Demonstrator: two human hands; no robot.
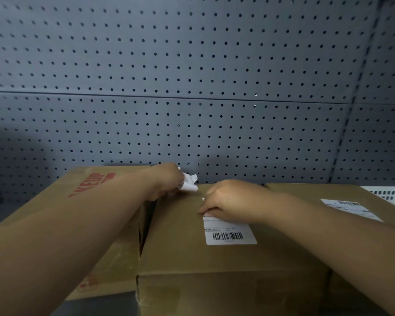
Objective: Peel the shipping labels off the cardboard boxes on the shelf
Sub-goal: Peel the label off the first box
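Observation:
A brown cardboard box (187, 249) stands in the middle, with a white barcode shipping label (229, 233) stuck on its top. My right hand (228, 200) rests on the label's far edge, fingertips pinching at its top-left corner. My left hand (165, 179) is at the box's far left corner and is closed on crumpled white label scraps (189, 183). To the left lies a second box (82, 201) with red print. A third box (342, 192) on the right carries another white label (351, 208).
A grey pegboard wall (192, 87) rises right behind the boxes. A white perforated basket (390, 195) sits at the far right behind the third box. A narrow gap (146, 224) separates the left and middle boxes. The dark shelf surface (100, 306) shows in front.

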